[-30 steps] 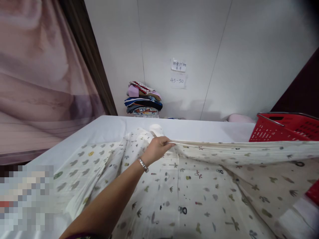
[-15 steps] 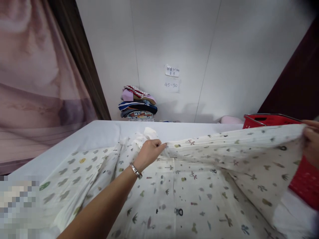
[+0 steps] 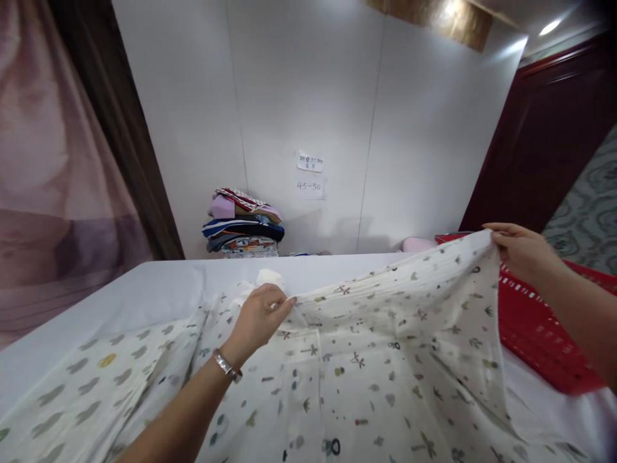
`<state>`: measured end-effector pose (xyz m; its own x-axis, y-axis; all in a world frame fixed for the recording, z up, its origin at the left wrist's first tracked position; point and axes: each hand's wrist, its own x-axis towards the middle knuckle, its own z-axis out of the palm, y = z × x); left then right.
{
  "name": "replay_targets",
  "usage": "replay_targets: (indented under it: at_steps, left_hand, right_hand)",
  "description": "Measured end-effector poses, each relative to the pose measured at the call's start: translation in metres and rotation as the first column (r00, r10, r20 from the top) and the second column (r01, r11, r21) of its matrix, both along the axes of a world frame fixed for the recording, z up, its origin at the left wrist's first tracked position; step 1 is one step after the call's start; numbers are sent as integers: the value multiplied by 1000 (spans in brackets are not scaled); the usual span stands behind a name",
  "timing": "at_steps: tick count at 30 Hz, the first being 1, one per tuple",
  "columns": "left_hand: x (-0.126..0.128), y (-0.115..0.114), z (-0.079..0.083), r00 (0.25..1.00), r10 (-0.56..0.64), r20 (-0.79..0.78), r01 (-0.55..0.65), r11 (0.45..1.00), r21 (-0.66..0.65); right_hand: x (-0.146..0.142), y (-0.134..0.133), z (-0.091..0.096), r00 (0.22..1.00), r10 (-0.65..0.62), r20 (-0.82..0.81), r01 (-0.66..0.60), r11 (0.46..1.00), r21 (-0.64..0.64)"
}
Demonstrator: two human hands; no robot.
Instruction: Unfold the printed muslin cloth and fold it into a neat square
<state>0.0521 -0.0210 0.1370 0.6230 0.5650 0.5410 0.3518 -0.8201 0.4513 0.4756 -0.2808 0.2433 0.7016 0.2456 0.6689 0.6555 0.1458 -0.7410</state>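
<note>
A thin white cloth (image 3: 357, 373) printed with small palm trees and leaves is spread over the table. My left hand (image 3: 260, 313) pinches its far edge near the middle of the view, a silver band on the wrist. Farther right, my right hand (image 3: 523, 251) grips a corner of the same cloth and holds it raised. Between the two hands the edge runs taut, sloping up to the right, and the right side hangs in folds. Left of it lies cloth with a grey cloud-like print (image 3: 89, 386).
A red plastic basket (image 3: 544, 334) stands at the right, partly behind the cloth. Folded fabrics (image 3: 243, 222) are stacked beyond the white table's (image 3: 159, 283) far edge, by the wall. Paper notes (image 3: 309, 173) hang there. A pink curtain (image 3: 62, 193) hangs at the left.
The view has tilted up and turned right, bringing the door and more of my right arm into sight. Both hands keep hold of the cloth, its right corner now lifted more steeply.
</note>
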Motion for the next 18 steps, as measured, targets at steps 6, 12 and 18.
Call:
replay_targets:
  at_steps: [6,12,18]
  left_hand:
    - [-4,8,-4,998,-59,32,63,991,-121]
    - [-10,3,-5,986,-133,-98,121,986,-115]
    - [-14,-2,-6,969,-106,-221,108,994,0]
  right_hand:
    - [-3,-7,0,882,168,-440,-166,985,44]
    - [-10,-14,-4,857,163,-490,-181,983,12]
    - [-12,-14,-7,860,138,-492,-179,983,-37]
